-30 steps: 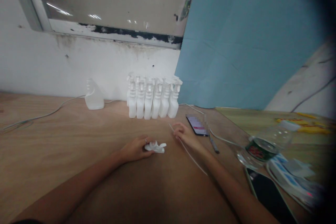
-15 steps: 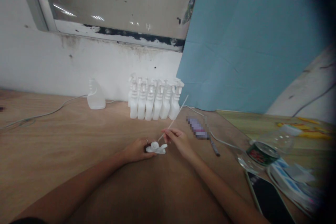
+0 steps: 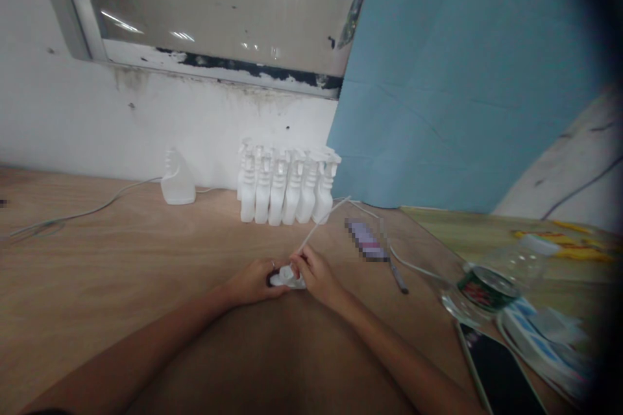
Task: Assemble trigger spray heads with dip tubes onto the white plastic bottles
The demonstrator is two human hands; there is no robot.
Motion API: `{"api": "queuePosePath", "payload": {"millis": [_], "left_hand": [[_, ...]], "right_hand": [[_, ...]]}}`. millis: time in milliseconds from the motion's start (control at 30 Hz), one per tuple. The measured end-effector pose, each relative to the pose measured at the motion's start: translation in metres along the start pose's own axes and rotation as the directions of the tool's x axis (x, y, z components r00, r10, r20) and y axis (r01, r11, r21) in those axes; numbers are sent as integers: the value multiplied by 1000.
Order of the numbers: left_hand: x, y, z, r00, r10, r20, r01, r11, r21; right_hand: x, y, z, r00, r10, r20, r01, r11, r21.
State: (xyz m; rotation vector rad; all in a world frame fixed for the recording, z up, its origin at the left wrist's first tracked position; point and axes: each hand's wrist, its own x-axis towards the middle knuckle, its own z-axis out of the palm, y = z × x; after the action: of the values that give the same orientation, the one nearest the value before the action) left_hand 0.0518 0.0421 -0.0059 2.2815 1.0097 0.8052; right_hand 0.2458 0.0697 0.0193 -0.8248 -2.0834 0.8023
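Note:
My left hand [image 3: 254,281] is closed around a white spray bottle trigger head [image 3: 285,277], low over the near middle of the table. Pinched in my right hand [image 3: 315,274] is a thin white tube [image 3: 314,229], which slants up and away to the right. The tube's near end is at the trigger head, behind my right fingers, so I cannot tell whether it sits inside. Beyond both hands stands a tight group of white spray bottles [image 3: 291,191] with their trigger heads on.
A white bottle without a trigger head [image 3: 178,183] stands by the wall at left. To the right lie a blurred phone [image 3: 366,240], a grey pen-like stick [image 3: 398,277], a clear water bottle [image 3: 491,285], a dark phone [image 3: 501,366] and a power strip [image 3: 545,347].
My right hand has moved left with the tube and swung it from pointing toward me to slanting away. Its near end has come to the trigger head. My left hand keeps its hold.

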Motion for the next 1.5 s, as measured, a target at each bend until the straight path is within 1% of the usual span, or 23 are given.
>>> {"api": "queuePosePath", "payload": {"millis": [133,233,333,467,600,767,900,1000,1100,1200,1267,1367,1433,1467,1500], "left_hand": [[0,-4,2,999,-36,-26,37,998,49],[0,-5,3,999,-45,-30,47,998,35],[0,-6,3,1000,-20,-23,20,1000,-4],[0,-5,2,1000,-4,-13,4,999,-35],[0,-4,1,1000,6,-5,-6,1000,-28],[0,-6,2,1000,-10,-6,10,1000,-22],[0,-5,2,1000,-7,3,7,998,-60],[0,-4,0,1000,-17,3,17,998,-57],[0,-7,0,999,-40,-5,40,995,-95],[1,-13,3,992,-107,-65,95,983,-158],[0,-17,6,983,-143,-114,123,978,-170],[-1,-25,3,976,-151,-156,127,980,-154],[-1,-34,-8,962,-153,-225,130,985,-113],[-1,-41,-19,944,-162,-286,143,986,-85],[0,-49,-31,914,-177,-366,169,984,-55]], "right_hand": [[0,-1,0,999,6,50,-7,1000,19],[0,0,0,997,-14,73,14,1000,-5],[-1,2,0,998,-34,56,37,998,-51],[-4,2,1,998,-45,46,48,997,-59],[-4,0,2,996,-63,70,69,993,-92],[-2,1,6,997,-48,62,56,989,-135],[0,2,12,995,-50,81,58,993,-107],[-1,3,11,996,-30,85,36,997,-64],[-7,9,8,998,-13,54,12,1000,15],[-15,24,6,998,67,16,-69,984,163],[-17,35,7,990,140,25,-142,960,242],[-17,43,7,973,229,43,-230,915,331],[-16,41,6,959,283,13,-264,875,406],[-15,40,5,952,307,-19,-267,856,444],[-15,38,4,943,328,-58,-262,838,478]]}}
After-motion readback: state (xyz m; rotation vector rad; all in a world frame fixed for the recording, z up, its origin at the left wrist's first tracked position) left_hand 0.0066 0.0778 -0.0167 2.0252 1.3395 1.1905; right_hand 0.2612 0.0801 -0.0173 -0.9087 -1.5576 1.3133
